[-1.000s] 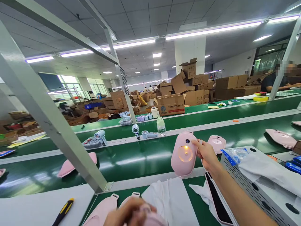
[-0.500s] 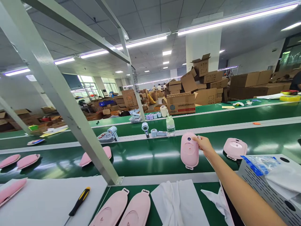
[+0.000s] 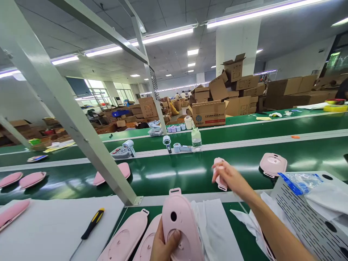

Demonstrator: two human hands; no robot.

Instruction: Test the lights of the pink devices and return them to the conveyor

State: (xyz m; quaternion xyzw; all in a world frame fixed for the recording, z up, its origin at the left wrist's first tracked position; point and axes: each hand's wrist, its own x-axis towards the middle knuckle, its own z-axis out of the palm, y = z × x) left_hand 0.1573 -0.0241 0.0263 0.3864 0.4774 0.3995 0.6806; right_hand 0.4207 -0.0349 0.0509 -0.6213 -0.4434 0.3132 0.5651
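Note:
My left hand (image 3: 163, 248) is at the bottom edge, gripping a pink oval casing (image 3: 178, 226) upright over the bench; the casing has a round hole near its top. My right hand (image 3: 227, 176) reaches out over the green conveyor belt (image 3: 174, 174), its fingers closed around a second pink casing (image 3: 219, 177), which shows edge-on and blurred just above the belt. Two more pink casing halves (image 3: 123, 239) lie flat on the bench beside my left hand.
Another pink casing (image 3: 273, 164) rests on the belt to the right. A white cloth (image 3: 217, 232), a yellow-handled screwdriver (image 3: 92, 223) and a grey perforated box (image 3: 307, 214) lie nearby. A slanted steel post (image 3: 67, 119) crosses the left. Pink halves (image 3: 112, 173) ride the belt.
My right hand lowered its pink casing toward the belt and turned it edge-on. My left hand came up into view holding another pink casing. The view shifted slightly left.

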